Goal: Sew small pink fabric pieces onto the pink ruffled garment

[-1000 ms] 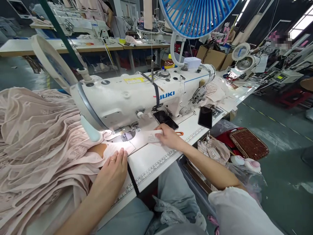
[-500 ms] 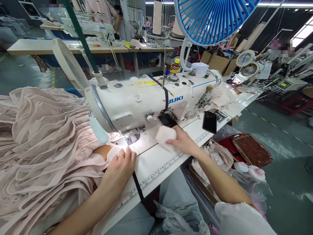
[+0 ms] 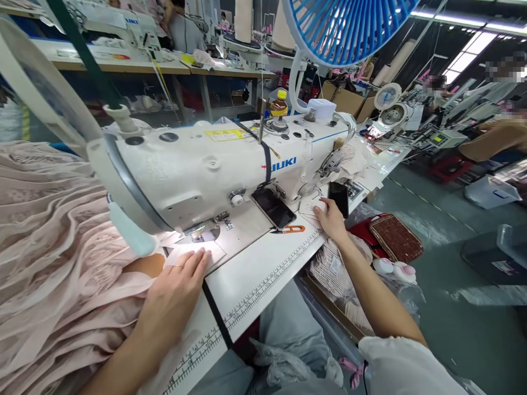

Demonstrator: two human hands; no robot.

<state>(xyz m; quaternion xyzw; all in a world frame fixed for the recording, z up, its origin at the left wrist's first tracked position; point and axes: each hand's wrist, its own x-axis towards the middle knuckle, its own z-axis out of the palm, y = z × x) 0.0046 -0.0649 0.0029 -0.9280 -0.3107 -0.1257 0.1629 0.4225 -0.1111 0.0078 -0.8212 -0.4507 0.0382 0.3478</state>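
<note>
My left hand (image 3: 181,282) lies flat, fingers extended, on a pale fabric piece (image 3: 212,253) beside the needle area of the white sewing machine (image 3: 185,170). Farther right, my right hand (image 3: 330,218) touches a small stack of pale pieces (image 3: 309,207) with its fingers apart. Between the hands, nearer the right one, are a black phone (image 3: 274,208) and orange thread snips (image 3: 293,229). A second dark phone (image 3: 338,198) rests just beyond my right hand. Pale pink garments (image 3: 53,247) are heaped at the left.
A blue fan (image 3: 349,27) stands above the machine, with a yellow-capped bottle (image 3: 279,104) behind it. Below the table's right edge is a box of striped fabric (image 3: 329,269) near a brown woven cushion (image 3: 396,237). People sit at other machines in the background.
My right hand has moved right and released the pale piece it carried. The orange snips now show. My left hand has flattened over the piece at the needle area. The view has shifted right.
</note>
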